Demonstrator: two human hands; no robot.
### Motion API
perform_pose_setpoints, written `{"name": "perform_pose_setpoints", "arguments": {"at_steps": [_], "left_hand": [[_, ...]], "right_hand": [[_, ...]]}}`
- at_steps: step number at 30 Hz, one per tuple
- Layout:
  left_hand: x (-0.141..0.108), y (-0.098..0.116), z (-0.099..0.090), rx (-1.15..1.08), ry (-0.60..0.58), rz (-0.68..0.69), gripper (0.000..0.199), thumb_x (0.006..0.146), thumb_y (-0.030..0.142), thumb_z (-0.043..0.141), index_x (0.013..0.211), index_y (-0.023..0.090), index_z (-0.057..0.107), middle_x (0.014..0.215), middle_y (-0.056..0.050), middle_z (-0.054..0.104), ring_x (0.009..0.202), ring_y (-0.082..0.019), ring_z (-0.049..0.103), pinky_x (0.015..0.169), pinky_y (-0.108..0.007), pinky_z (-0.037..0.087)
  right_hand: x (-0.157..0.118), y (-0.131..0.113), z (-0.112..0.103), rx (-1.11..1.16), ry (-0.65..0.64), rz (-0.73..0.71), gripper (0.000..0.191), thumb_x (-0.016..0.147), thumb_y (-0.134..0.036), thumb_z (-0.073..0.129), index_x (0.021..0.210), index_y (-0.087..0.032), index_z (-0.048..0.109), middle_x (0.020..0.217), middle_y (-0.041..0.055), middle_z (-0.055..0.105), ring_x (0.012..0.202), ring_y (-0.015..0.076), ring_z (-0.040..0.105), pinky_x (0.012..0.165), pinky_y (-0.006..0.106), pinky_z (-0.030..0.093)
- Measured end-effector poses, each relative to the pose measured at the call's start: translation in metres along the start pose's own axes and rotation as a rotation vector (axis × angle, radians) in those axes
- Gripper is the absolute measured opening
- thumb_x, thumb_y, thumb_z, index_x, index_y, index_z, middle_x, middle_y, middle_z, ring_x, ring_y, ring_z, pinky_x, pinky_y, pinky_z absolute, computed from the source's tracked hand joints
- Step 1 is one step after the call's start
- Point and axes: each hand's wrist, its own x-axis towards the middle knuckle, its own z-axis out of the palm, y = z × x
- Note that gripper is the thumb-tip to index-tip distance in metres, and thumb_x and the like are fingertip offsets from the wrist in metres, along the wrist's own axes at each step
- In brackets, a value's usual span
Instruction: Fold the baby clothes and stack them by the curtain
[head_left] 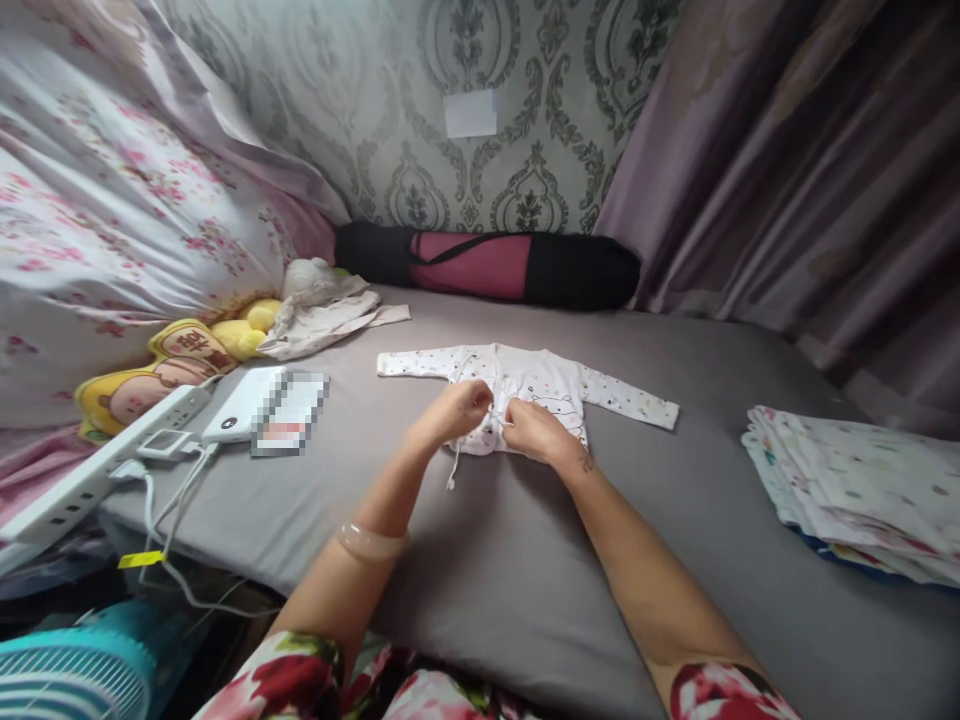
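A small white baby shirt [551, 375] with a scattered print and a bear outline lies flat, both sleeves spread, on the grey bed sheet [480, 560]. Over its front, my left hand [469, 405] and my right hand [536, 428] are both closed, fingertips pinched around thin white tie strings [496, 414] that run between them. The exact grip of the fingers is partly hidden. Another white tie string [452, 468] hangs from the shirt's lower edge, left of centre, onto the sheet.
Folded printed cloths [862, 490] are stacked at the right. Left lie a power strip [112, 465] with cables, a white box [247, 400], yellow plush toys [247, 330] and a crumpled cream garment [326, 315]. A black-and-maroon roll bag [472, 265] lies along the wall. A turquoise fan [75, 665] stands bottom left.
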Motion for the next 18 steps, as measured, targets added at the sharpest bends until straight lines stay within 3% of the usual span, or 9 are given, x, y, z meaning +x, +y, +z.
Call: {"name": "perform_pose_setpoints", "arguments": {"at_steps": [3, 7, 13, 18], "left_hand": [[-0.013, 0.012, 0.027, 0.034, -0.046, -0.005, 0.016, 0.083, 0.016, 0.047, 0.081, 0.019, 0.063, 0.080, -0.004, 0.066, 0.076, -0.017, 0.060, 0.068, -0.026, 0.043], [-0.024, 0.009, 0.050, 0.159, 0.077, -0.041, 0.011, 0.085, 0.031, 0.058, 0.088, 0.021, 0.060, 0.092, -0.006, 0.062, 0.087, -0.020, 0.058, 0.075, -0.029, 0.045], [-0.027, 0.007, 0.058, 0.244, 0.128, -0.080, 0.012, 0.086, 0.027, 0.055, 0.096, 0.020, 0.057, 0.094, -0.009, 0.060, 0.091, -0.023, 0.057, 0.080, -0.033, 0.046], [-0.023, 0.018, 0.056, 0.379, 0.098, -0.169, 0.020, 0.087, 0.015, 0.043, 0.093, 0.017, 0.062, 0.093, -0.015, 0.062, 0.092, -0.027, 0.059, 0.078, -0.036, 0.045]], "right_hand": [[0.005, 0.012, -0.001, 0.153, 0.029, -0.014, 0.014, 0.078, -0.015, 0.050, 0.081, -0.018, 0.064, 0.085, 0.0070, 0.070, 0.080, 0.0187, 0.063, 0.061, 0.023, 0.036], [0.015, 0.034, -0.006, 0.349, 0.124, -0.057, 0.013, 0.078, -0.018, 0.052, 0.075, -0.017, 0.065, 0.075, 0.0019, 0.068, 0.073, 0.0150, 0.061, 0.062, 0.021, 0.038], [0.021, 0.044, -0.013, 0.685, 0.175, -0.149, 0.019, 0.078, -0.026, 0.054, 0.083, -0.014, 0.067, 0.079, 0.0020, 0.069, 0.073, 0.0144, 0.061, 0.067, 0.023, 0.044], [0.021, 0.043, -0.012, 0.708, 0.155, -0.171, 0.020, 0.077, -0.029, 0.055, 0.083, -0.014, 0.068, 0.081, 0.0029, 0.069, 0.076, 0.0157, 0.062, 0.071, 0.026, 0.045]]}}
